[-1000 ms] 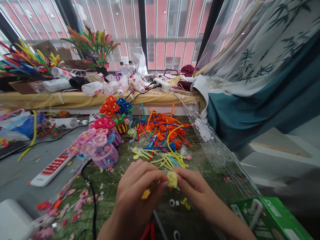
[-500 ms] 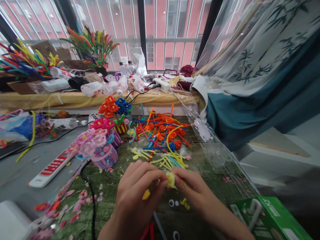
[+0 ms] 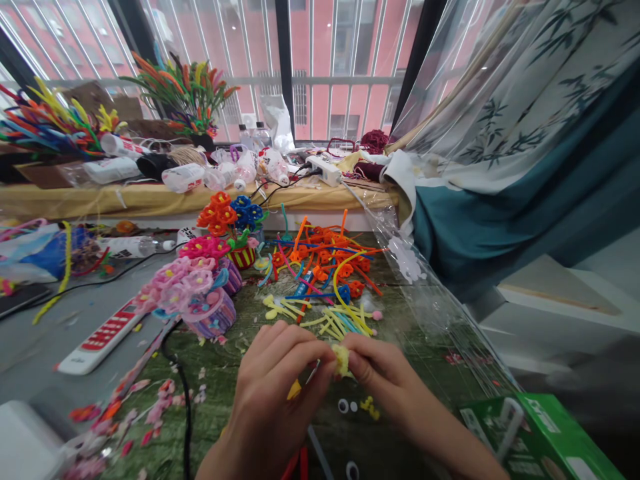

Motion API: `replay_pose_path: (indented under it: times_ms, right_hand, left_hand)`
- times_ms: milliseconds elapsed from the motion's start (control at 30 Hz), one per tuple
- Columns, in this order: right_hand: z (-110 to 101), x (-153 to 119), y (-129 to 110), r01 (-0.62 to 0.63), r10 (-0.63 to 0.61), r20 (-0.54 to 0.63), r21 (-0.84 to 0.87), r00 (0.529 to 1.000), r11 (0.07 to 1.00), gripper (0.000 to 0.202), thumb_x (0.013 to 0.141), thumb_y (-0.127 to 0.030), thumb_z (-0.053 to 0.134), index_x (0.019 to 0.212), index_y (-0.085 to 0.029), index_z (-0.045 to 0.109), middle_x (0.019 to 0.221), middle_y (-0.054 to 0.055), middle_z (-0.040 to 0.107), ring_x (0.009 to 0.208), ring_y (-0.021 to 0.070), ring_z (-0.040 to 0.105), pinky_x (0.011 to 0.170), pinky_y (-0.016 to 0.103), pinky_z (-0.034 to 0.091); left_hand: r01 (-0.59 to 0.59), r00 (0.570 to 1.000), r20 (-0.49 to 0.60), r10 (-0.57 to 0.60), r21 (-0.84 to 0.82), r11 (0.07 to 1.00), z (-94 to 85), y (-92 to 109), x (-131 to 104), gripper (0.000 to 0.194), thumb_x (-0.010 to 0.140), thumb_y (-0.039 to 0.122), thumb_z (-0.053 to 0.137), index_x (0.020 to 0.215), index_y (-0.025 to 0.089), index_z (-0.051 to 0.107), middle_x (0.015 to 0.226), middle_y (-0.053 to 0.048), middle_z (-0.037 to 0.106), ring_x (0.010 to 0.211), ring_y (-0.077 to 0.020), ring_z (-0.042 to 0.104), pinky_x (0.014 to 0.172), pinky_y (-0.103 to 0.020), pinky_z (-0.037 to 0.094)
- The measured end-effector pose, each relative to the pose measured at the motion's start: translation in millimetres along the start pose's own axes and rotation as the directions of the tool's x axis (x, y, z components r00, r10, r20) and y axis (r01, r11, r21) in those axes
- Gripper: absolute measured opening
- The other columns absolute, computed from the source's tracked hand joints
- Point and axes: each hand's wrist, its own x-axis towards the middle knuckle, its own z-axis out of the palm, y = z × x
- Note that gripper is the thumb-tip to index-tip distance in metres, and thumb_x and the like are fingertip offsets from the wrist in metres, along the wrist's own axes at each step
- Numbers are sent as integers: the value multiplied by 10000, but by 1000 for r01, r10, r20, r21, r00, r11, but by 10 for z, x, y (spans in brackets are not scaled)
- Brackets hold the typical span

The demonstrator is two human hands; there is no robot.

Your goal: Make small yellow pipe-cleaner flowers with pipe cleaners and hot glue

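Note:
A small pale yellow, fuzzy pipe-cleaner piece (image 3: pixel 341 360) is pinched between my two hands, above the green wood-grained table. My left hand (image 3: pixel 280 380) is closed on its left side, and a thin pale sliver shows under the fingers. My right hand (image 3: pixel 385 370) grips its right side with thumb and forefinger. Below the left palm an orange-yellow piece (image 3: pixel 294 389) is partly hidden. Under the hands lie a googly eye (image 3: pixel 343 405) and a small yellow curled bit (image 3: pixel 370 407). Short yellow pipe-cleaner stems (image 3: pixel 340 323) lie just beyond my fingers.
Orange pipe-cleaner flowers (image 3: pixel 325 250) are heaped farther back. Pots with pink flowers (image 3: pixel 207 313) stand on the left, near a white remote control (image 3: pixel 100 337). A black cable (image 3: pixel 184 400) crosses the left side. A green box (image 3: pixel 555 433) sits at the right front.
Both hands stay nearly in place around the yellow piece. My left fingers have shifted slightly, and more of the thin pale sliver shows beneath them.

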Motion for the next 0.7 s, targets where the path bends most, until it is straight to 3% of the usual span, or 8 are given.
replay_pose_path:
  times_ms: [233, 700]
  right_hand:
    - [-6, -6, -32, -16, 16, -32, 1, 999, 1000, 380, 1001, -480, 431, 767, -203, 544, 730, -21, 516, 710, 145, 488, 655, 253, 387]
    - [-18, 11, 52, 33, -37, -35, -111, 999, 993, 415, 1002, -512, 415, 789, -201, 588, 764, -2, 585, 710, 153, 501, 656, 266, 383]
  left_hand:
    - [10, 1000, 1, -10, 40, 999, -68, -10, 13, 141, 840, 69, 640, 839, 210, 648, 725, 25, 674, 660, -124, 604, 645, -267, 438]
    - [-13, 996, 88, 9, 41, 999, -57, -43, -4, 138, 839, 57, 638, 843, 194, 614, 753, 20, 651, 681, -128, 560, 653, -269, 368]
